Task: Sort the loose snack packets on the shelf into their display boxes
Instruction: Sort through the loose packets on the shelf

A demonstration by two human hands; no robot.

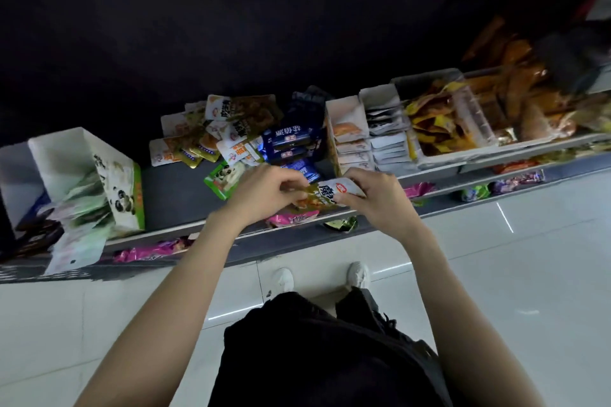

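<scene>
Nearest the camera, the left hand (264,193) and the right hand (377,198) meet above the front edge of the shelf (172,195). Both hands hold a small stack of snack packets (325,196) between them. The left fingers are curled and pinch the stack's left end; the right fingers and thumb are curled round its right end, with the white printed face of the top packet showing between the two hands.

Behind the hands, a loose pile of packets (231,132) lies on the shelf, with dark blue packets (291,142) at its right side. To the left stands a panda-printed display box (115,182), tilted, holding pale green packets. To the right, two white display boxes (363,129) hold upright rows of packets. Farther right, a clear tray (469,116) contains yellow and orange packets.
</scene>
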